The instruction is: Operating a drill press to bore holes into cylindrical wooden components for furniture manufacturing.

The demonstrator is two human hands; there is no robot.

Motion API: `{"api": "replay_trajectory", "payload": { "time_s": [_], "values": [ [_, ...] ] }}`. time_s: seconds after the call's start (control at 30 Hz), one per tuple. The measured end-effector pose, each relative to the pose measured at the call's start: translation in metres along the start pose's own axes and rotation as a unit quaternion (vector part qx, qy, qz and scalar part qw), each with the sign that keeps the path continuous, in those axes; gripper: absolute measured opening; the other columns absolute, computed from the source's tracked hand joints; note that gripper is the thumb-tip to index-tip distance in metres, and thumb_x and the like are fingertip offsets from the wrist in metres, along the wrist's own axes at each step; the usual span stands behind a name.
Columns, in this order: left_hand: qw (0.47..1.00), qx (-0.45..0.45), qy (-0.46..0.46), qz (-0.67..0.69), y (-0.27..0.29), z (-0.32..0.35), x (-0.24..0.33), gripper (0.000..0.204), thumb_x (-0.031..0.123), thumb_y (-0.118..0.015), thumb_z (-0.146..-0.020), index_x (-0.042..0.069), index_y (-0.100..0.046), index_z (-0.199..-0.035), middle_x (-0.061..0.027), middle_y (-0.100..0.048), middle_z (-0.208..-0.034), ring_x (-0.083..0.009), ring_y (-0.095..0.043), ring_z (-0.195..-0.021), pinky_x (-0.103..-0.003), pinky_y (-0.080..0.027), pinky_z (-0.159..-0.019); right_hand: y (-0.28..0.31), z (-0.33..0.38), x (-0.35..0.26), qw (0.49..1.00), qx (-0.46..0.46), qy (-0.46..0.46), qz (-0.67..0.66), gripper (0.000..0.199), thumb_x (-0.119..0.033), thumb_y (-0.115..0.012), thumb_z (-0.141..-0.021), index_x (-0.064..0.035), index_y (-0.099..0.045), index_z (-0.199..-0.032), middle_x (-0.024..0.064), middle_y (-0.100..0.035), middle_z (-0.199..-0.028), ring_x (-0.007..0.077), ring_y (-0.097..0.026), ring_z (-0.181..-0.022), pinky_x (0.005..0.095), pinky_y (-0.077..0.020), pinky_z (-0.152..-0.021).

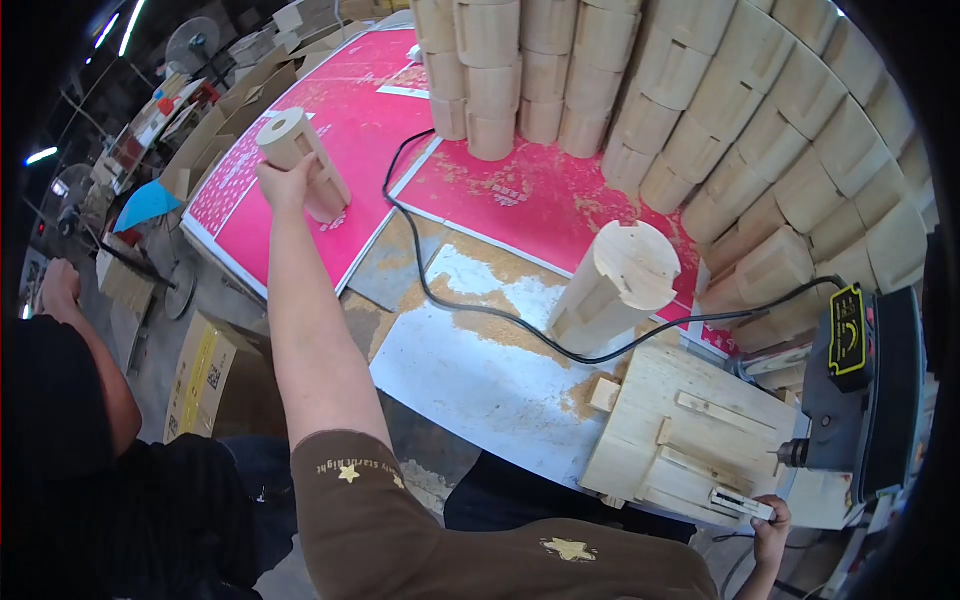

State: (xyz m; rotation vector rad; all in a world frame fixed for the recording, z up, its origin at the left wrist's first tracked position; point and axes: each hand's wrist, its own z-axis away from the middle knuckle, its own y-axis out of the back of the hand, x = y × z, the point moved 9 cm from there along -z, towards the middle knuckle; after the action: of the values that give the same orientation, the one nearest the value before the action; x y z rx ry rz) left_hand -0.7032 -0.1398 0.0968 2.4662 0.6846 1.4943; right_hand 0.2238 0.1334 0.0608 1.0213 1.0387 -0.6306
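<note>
My left hand (285, 185), its arm stretched out, is closed round the side of a pale wooden cylinder (325, 190) at the left end of the pink-covered table. That cylinder has a round hole in its top, and its base seems to rest on the pink sheet. At the lower right, my right hand (772, 530) pinches the end of a small pale strip with a dark slot (738, 502). The strip lies along the edge of a wooden jig board (630, 445) fitted with wooden rails. Beside the board is a drill chuck (792, 454).
Another wooden cylinder (610, 285) with notched top edges stands mid-table near sawdust. Stacked cylinders (700, 100) form a wall behind. A black cable (430, 285) crosses the table to the drill machine (860, 400). At left are a cardboard box (215, 380) and another person's arm (100, 360).
</note>
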Motion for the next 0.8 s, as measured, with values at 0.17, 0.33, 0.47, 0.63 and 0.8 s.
{"api": "replay_trajectory", "payload": {
  "time_s": [0.17, 0.33, 0.47, 0.63, 0.8],
  "values": [
    [0.998, -0.008, 0.045, -0.05, 0.002, 0.014, 0.023, 0.084, 0.031, -0.086, -0.056, -0.009, -0.04, -0.113, -0.0244, -0.051, -0.113, -0.0333, -0.055, -0.103, -0.039, -0.047, -0.085, -0.001, 0.002, -0.008, 0.999, -0.005, 0.024, 0.026, 0.031, -0.012, -0.07, -0.062, -0.0018, -0.06, -0.09, 0.0094, -0.061, -0.089, 0.0186, -0.057, -0.085, 0.0293, -0.0435, -0.077],
    [0.981, -0.042, -0.12, 0.148, 0.003, 0.136, 0.155, 0.075, 0.024, -0.076, -0.074, -0.001, -0.031, -0.128, -0.0197, -0.043, -0.125, -0.0254, -0.05, -0.111, -0.037, -0.048, -0.085, -0.003, 0.0, -0.003, 0.999, -0.005, 0.026, -0.031, 0.028, -0.001, -0.068, -0.064, -0.0021, -0.06, -0.09, 0.0081, -0.062, -0.09, 0.0181, -0.057, -0.086, 0.0288, -0.0437, -0.078],
    [0.862, -0.334, -0.242, 0.295, -0.005, 0.33, 0.267, 0.097, 0.008, -0.083, -0.056, 0.007, -0.027, -0.136, -0.0086, -0.036, -0.135, -0.0264, -0.041, -0.123, -0.039, -0.035, -0.103, -0.002, -0.004, 0.002, 1.0, -0.004, 0.022, -0.019, 0.027, 0.002, -0.067, -0.064, -0.0013, -0.06, -0.09, 0.0061, -0.061, -0.089, 0.0155, -0.056, -0.085, 0.0268, -0.0431, -0.077],
    [0.91, -0.284, -0.086, 0.288, -0.035, 0.403, 0.266, 0.106, 0.02, -0.087, -0.05, 0.004, -0.025, -0.135, -0.0161, -0.037, -0.129, -0.0315, -0.041, -0.118, -0.041, -0.037, -0.098, -0.005, -0.01, -0.003, 0.997, -0.015, 0.068, -0.01, 0.024, 0.001, -0.068, -0.067, -0.0007, -0.06, -0.089, 0.0046, -0.06, -0.088, 0.0141, -0.055, -0.083, 0.0265, -0.0428, -0.076],
    [0.943, -0.188, -0.104, 0.256, -0.009, 0.4, 0.278, 0.085, 0.014, -0.081, -0.053, 0.003, -0.037, -0.126, -0.0161, -0.047, -0.117, -0.033, -0.047, -0.109, -0.04, -0.04, -0.093, -0.009, -0.005, 0.0, 0.996, -0.025, 0.073, -0.041, 0.023, 0.001, -0.069, -0.07, -0.0012, -0.061, -0.091, 0.0031, -0.059, -0.089, 0.012, -0.055, -0.082, 0.0244, -0.0441, -0.072]
  ]
}}
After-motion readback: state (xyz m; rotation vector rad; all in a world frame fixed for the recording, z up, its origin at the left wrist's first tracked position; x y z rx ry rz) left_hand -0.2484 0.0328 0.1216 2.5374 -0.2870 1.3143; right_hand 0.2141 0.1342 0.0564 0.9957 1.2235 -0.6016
